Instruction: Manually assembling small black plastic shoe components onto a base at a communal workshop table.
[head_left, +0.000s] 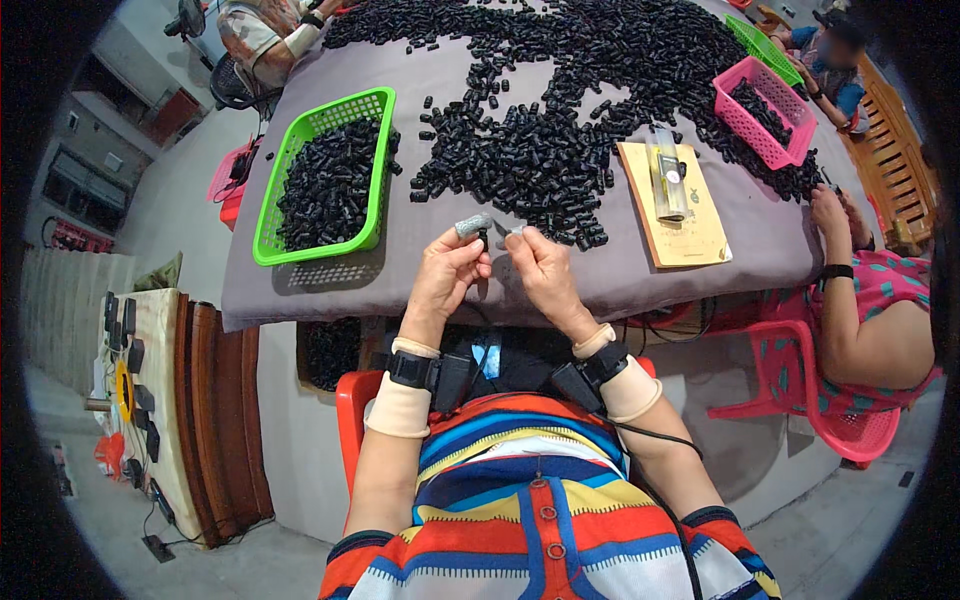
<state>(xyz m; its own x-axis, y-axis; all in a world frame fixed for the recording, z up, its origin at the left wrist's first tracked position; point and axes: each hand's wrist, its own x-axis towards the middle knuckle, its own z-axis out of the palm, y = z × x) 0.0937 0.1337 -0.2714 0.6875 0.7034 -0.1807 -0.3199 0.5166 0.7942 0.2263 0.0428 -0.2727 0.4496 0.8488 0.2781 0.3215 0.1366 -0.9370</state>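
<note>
My left hand (447, 275) is closed in a pinch on a small black plastic part (484, 238), just past the table's near edge. Grey wrapping covers a fingertip of that hand. Opposite it, my right hand (548, 275) is closed on a small dark pointed tool (502, 228), its tip turned toward the black part. The right thumb or finger also wears grey wrapping. How far the tool is from the part is too small to tell. Beyond both hands lies a heap of similar black parts (520, 160).
A green basket (386, 165) of black parts stands at left. At right, a tan board (700, 240) carries a clear plastic case (667, 185). Farther right are a pink basket (745, 128) and a green one (762, 48). A co-worker's hand (830, 212) works at the right edge.
</note>
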